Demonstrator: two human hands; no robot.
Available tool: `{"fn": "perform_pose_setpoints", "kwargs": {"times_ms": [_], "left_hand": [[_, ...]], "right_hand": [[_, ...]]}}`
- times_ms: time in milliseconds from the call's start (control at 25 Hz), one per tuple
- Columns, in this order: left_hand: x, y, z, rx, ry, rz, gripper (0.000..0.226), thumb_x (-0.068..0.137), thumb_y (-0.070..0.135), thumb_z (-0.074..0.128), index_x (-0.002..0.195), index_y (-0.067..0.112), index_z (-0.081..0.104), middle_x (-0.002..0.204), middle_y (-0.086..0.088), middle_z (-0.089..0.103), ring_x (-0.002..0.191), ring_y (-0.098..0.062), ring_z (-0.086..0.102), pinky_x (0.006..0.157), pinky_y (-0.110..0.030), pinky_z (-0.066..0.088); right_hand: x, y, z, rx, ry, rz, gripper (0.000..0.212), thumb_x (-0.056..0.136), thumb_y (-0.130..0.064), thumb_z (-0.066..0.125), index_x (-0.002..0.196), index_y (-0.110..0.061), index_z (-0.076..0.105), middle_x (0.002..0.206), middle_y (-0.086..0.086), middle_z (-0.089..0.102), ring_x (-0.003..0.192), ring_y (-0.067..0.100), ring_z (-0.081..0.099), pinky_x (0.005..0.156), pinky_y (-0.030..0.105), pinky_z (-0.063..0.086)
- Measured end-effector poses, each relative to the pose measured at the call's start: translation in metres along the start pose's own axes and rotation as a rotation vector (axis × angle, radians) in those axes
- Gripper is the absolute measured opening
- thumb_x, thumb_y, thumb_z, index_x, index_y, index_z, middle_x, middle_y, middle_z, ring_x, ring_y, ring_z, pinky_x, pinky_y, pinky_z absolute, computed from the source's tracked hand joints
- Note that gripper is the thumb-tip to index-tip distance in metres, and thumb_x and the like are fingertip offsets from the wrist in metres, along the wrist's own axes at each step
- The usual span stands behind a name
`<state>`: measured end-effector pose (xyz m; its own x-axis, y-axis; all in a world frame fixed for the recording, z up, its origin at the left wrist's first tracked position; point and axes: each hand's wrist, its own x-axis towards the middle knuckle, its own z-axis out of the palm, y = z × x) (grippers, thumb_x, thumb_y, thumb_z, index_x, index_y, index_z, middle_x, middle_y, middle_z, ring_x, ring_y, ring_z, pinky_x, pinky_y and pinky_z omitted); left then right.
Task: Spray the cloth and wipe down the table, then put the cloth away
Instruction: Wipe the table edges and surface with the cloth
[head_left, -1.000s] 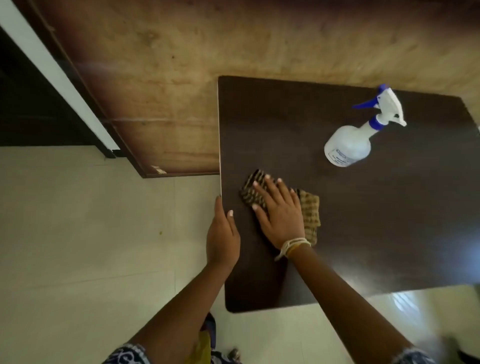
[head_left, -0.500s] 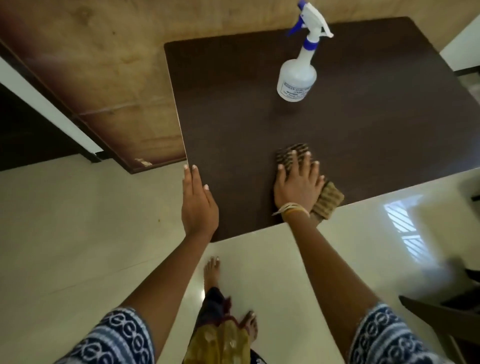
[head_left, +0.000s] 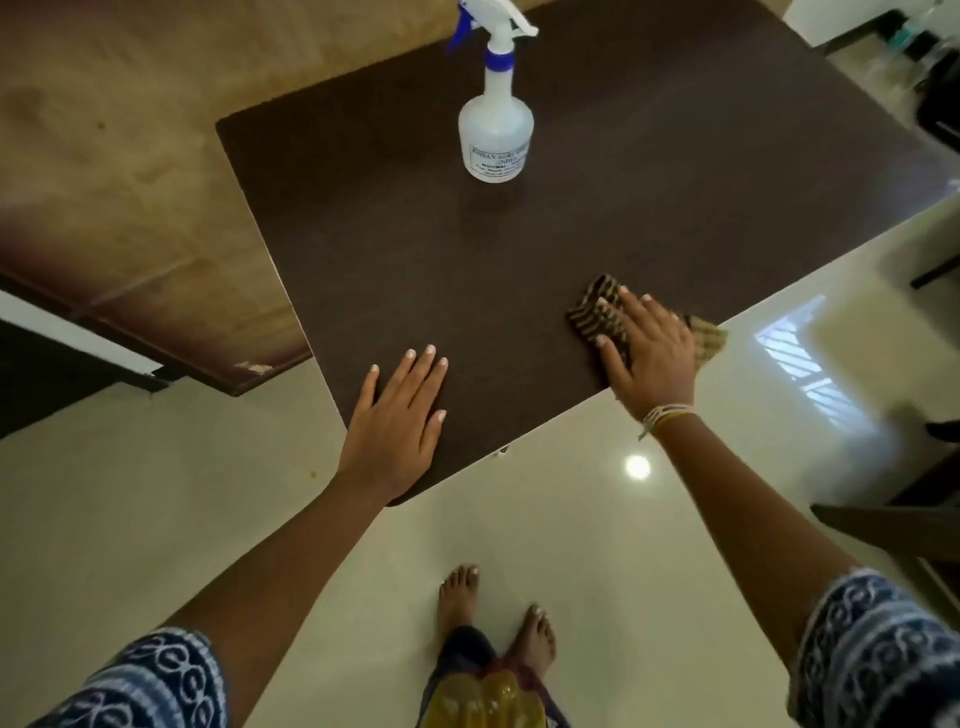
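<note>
The brown striped woven cloth (head_left: 597, 317) lies at the dark brown desk's (head_left: 649, 182) 5 o'clock edge, pressed flat under the right hand (head_left: 649, 358), fingers straight. The left hand (head_left: 395, 421) rests flat at 7 o'clock, holding nothing. The cloth looks soft and limp, best pinched at its bunched middle.

Bare table (head_left: 649, 197) all round; sole obstacle, upright spray bottle (head_left: 496, 135) mid-far.

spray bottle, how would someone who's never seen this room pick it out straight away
Start at the dark brown table that fills the upper middle of the view. The spray bottle stands upright on its far side, apart from both hands and the cloth at the near edge. It is the only tall thing on the table: translucent white, with a blue collar, blue nozzle and white trigger.
</note>
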<state>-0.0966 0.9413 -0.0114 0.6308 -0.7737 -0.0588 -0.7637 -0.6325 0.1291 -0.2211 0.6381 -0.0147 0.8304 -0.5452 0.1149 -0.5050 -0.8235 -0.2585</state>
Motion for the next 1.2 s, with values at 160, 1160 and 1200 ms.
{"fn": "perform_pose_setpoints", "kwargs": {"times_ms": [160,1160,1200], "left_hand": [[0.006,0.0,-0.004,0.068,-0.069,0.049,0.062,0.099,0.04,0.023,0.156,0.019,0.011,0.163,-0.002,0.009,0.151,-0.022,0.011,0.118,-0.053,0.018],[0.127,0.093,-0.01,0.158,-0.15,0.399,0.065,0.091,0.039,0.03,0.152,0.016,0.022,0.159,-0.02,0.015,0.148,-0.035,0.015,0.107,-0.07,0.022],[0.135,0.101,-0.009,0.15,-0.143,0.406,0.064,0.091,0.039,0.03,0.152,0.017,0.023,0.159,-0.019,0.015,0.148,-0.035,0.015,0.107,-0.07,0.021]], "right_hand": [[-0.001,-0.044,0.01,0.257,0.186,0.433,0.045,0.094,-0.051,0.04,0.126,-0.029,0.063,0.149,-0.006,0.045,0.143,0.024,0.028,0.118,0.045,0.012],[0.043,-0.011,-0.007,0.67,0.547,1.205,0.055,0.087,-0.053,0.058,0.11,-0.008,0.038,0.115,0.009,0.043,0.091,0.031,0.059,0.074,0.041,0.051],[0.057,0.011,-0.012,0.663,0.55,1.23,0.054,0.089,-0.052,0.055,0.112,-0.007,0.038,0.118,0.012,0.045,0.096,0.035,0.059,0.077,0.044,0.051]]}}
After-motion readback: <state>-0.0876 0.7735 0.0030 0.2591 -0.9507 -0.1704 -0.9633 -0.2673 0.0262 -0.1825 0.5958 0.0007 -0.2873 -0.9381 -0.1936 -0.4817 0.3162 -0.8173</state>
